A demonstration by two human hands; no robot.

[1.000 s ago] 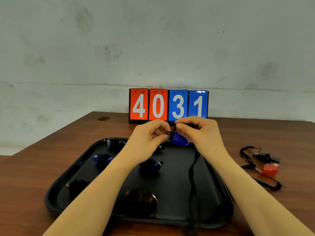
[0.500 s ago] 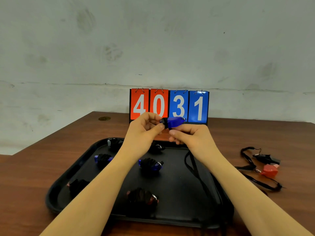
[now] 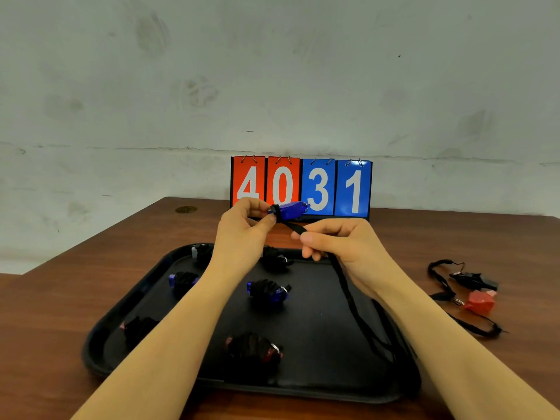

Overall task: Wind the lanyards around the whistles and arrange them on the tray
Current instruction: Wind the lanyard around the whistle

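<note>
Tray (image 3: pixel 145 301): six wound whistles (image 3: pixel 268 291) inside.
Left hand (image 3: pixel 242 234): pinching blue whistle (image 3: pixel 289 210) at tray's 12 o'clock.
Right hand (image 3: pixel 339 244): pinching its lanyard (image 3: pixel 348 295).

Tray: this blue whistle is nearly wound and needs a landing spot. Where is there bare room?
The tray's right half is bare between the wound blue whistle and the right rim, crossed only by the hanging lanyard. The left half is crowded with wound whistles.

I count six wound whistles (image 3: pixel 266 291) on one tray (image 3: pixel 100 341), one blue whistle (image 3: pixel 292 210) in my hands, and two unwound whistles (image 3: pixel 480 301) at three o'clock.
</note>
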